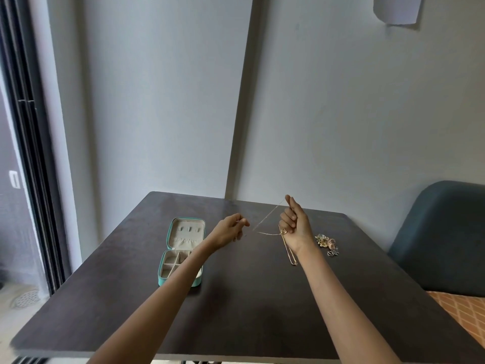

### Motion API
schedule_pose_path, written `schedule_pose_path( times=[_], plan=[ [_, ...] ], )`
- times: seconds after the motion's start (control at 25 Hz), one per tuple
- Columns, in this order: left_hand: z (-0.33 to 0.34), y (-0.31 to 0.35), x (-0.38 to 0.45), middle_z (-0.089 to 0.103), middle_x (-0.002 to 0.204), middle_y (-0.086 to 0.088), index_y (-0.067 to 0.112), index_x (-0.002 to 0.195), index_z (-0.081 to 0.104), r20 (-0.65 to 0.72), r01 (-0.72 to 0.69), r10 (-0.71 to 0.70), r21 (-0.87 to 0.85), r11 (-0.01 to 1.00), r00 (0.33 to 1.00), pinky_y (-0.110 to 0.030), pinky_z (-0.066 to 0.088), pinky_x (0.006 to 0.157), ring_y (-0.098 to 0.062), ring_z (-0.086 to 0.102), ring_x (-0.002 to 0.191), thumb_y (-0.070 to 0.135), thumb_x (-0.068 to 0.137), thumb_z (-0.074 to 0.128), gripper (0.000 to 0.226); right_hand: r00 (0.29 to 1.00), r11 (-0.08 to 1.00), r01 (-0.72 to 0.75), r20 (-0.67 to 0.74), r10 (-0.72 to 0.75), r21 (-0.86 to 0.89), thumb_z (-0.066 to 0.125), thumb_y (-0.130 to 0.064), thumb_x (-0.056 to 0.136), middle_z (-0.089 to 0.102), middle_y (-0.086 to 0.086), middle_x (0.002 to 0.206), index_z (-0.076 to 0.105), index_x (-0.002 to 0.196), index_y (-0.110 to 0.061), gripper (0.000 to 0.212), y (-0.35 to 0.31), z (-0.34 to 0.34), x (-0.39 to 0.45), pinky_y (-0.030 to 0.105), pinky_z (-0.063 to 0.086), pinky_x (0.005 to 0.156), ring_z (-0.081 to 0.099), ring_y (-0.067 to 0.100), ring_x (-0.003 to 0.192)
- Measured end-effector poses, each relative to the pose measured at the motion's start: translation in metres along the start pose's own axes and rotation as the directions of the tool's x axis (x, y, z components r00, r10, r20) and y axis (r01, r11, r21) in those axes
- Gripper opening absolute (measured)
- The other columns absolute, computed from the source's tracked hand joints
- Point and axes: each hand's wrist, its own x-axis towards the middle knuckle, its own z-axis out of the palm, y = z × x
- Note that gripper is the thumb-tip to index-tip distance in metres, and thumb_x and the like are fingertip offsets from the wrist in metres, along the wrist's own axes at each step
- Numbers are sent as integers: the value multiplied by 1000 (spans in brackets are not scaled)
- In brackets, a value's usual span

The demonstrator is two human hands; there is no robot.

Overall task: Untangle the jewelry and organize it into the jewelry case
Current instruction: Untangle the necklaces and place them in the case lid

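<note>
Gold chain drawn out between two pinches

Our right hand (pixel 294 224) pinches the thin chain (pixel 267 219) up high, and our left hand (pixel 232 229) seems to pinch its far end. We judge slow, gentle pulling best. Beyond them, the open case (pixel 183 252) waits left on the tabletop (pixel 249 311), a jewelry heap (pixel 326 243) right.

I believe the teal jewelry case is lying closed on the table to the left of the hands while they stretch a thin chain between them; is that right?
Not quite: the head view shows the jewelry case lying open, lid folded back and compartments exposed. The rest holds: it sits on the table to the left of the hands, and the left hand and right hand stretch a thin chain between them.
</note>
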Motion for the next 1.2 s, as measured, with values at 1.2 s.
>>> schedule_pose_path(
  times=[1.2],
  plan=[
    [4, 8, 10, 35, 64, 1, 2, 109, 64, -1, 64, -72, -465, 883, 997, -20, 48, 64, -5, 39, 49, 15, 96, 50, 23, 983, 979, -168, 54, 174, -113, 49, -19, 84, 27, -9, 39, 56, 83, -15, 9, -12, -26, -11, 14, 13, 28, 21, 2, 28]
  ],
)
